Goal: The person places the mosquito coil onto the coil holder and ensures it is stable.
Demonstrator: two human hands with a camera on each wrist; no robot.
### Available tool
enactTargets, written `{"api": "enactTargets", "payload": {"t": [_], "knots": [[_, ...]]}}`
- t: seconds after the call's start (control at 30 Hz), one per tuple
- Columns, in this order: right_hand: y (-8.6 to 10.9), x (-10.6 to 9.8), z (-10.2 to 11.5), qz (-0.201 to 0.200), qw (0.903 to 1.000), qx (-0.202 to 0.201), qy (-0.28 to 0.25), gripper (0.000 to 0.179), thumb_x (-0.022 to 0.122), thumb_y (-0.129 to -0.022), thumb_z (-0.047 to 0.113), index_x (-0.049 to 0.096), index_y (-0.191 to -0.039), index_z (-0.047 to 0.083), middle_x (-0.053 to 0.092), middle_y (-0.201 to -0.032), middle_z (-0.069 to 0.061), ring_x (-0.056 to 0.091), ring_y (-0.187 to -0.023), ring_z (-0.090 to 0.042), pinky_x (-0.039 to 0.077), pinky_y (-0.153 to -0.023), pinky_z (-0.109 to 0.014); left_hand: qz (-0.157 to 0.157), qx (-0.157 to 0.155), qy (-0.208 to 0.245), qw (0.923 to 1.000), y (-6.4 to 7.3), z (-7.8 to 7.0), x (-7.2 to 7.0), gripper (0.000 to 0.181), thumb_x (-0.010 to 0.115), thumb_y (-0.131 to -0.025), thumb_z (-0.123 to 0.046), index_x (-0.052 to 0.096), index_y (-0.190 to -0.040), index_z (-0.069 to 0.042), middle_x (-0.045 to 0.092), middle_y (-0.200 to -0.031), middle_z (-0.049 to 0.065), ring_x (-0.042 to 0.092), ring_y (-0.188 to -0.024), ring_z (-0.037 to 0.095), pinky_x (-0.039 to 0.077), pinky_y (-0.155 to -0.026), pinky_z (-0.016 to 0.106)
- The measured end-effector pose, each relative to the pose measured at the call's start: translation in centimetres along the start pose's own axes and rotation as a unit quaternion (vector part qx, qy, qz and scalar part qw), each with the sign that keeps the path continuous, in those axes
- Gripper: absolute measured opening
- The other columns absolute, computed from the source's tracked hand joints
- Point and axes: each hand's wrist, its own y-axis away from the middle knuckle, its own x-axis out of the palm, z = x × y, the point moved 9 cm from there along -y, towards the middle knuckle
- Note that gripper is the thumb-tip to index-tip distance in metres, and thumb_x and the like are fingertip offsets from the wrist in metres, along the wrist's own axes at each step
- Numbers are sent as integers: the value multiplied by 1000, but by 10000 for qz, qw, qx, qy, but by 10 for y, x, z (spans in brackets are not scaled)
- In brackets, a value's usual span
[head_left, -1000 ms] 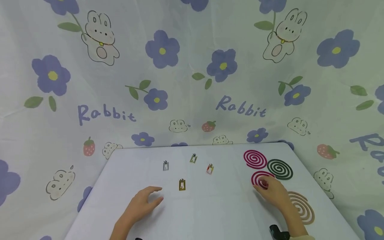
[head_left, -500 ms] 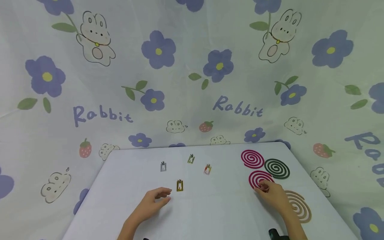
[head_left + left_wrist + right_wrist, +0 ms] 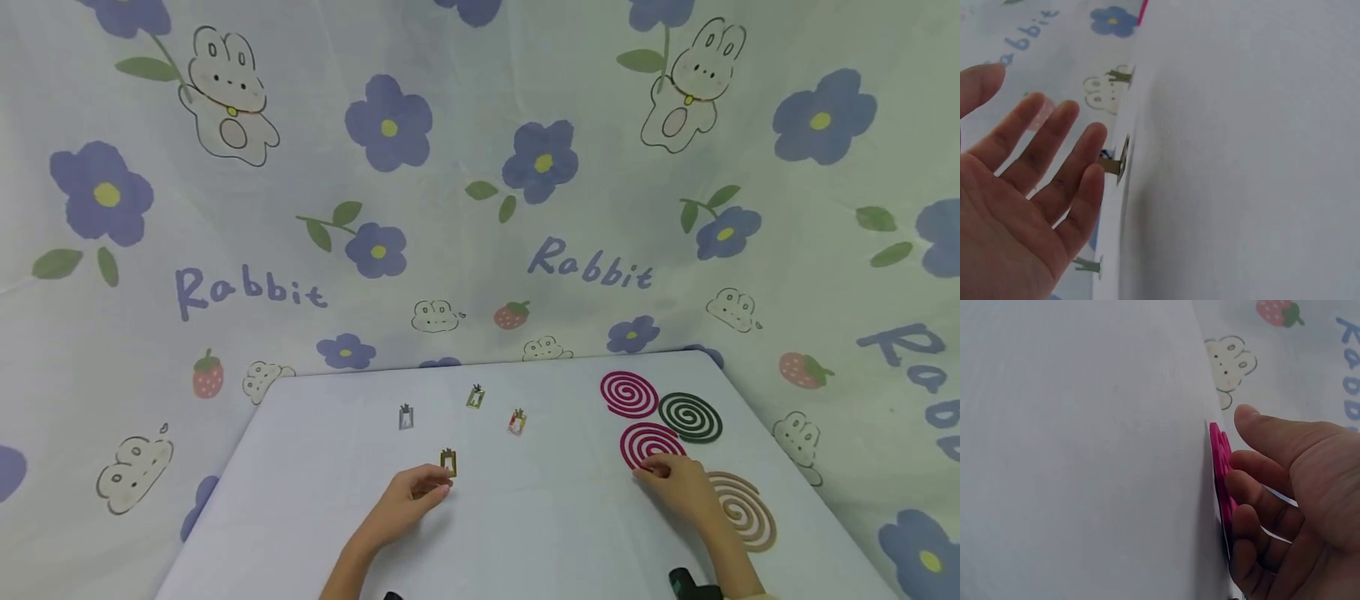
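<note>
Left grip (image 3: 411,504) at gold frame's (image 3: 448,455) edge and right grip (image 3: 678,487) at pink spiral (image 3: 647,442) are unclosed, white table (image 3: 540,533) between.

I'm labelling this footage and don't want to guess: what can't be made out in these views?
Head: near part of the lower pink spiral, behind the right hand.
Head: tan spiral's left edge, behind the right wrist.
Head: rest of the black object below the left hand, cut off by the bottom edge.
Left wrist: part of a brown piece, behind fingertips.
</note>
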Motion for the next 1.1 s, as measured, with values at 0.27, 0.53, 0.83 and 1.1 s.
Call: {"api": "enactTargets", "payload": {"t": [0.27,0.53,0.83,1.1], "knots": [[-1,3,-4,76,9998,168,33,26,78,-81,31,75,-93,9,54,-66,3,47,-63,-16,38,-56,-31,156,250,28,9996,-19,-11,22,32,60,-98,-22,63,-121,0,66,-116,14,64,-99,18,52,-80,28],[-1,9,-1,289,9991,309,12,24,79,-80,31,75,-92,11,57,-69,4,49,-65,-16,40,-58,-32,267,256,140,9992,-32,-12,40,32,61,-98,-23,64,-121,-2,67,-113,14,65,-97,21,52,-77,28],[-4,5,6,45,9998,180,19,13,80,-80,23,75,-87,14,59,-68,6,50,-63,-14,41,-58,-32,415,335,42,9986,-46,-19,54,31,59,-99,-23,64,-119,0,68,-111,15,65,-96,29,51,-75,27],[-3,12,4,76,9999,102,-1,10,80,-79,22,75,-85,16,59,-67,7,51,-63,-12,42,-60,-32,530,312,177,9979,-52,-24,68,28,59,-98,-15,63,-118,4,66,-110,20,64,-96,37,51,-73,26]]}}
